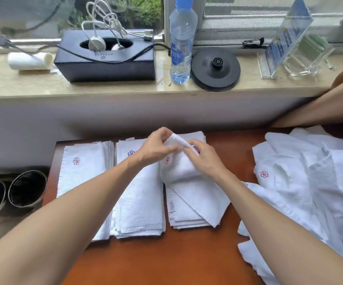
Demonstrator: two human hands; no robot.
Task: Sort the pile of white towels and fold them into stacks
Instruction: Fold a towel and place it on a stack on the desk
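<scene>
Three stacks of folded white towels lie side by side on the brown table (166, 256): a left stack (82, 177) with a red flower mark, a middle stack (141, 206) with a blue mark, and a right stack (187, 214). Over the right stack I hold a partly folded white towel (178, 167) with a red mark. My left hand (156, 147) pinches its upper edge. My right hand (205, 159) pinches the same edge beside it. A loose pile of unfolded white towels (302, 182) lies at the right.
Behind the table runs a stone window sill (125, 87) with a black tissue box (104, 58) holding cables, a water bottle (182, 42), a black kettle base (215, 68) and an acrylic sign holder (290, 42). Two dark bins (26, 188) stand on the floor at left.
</scene>
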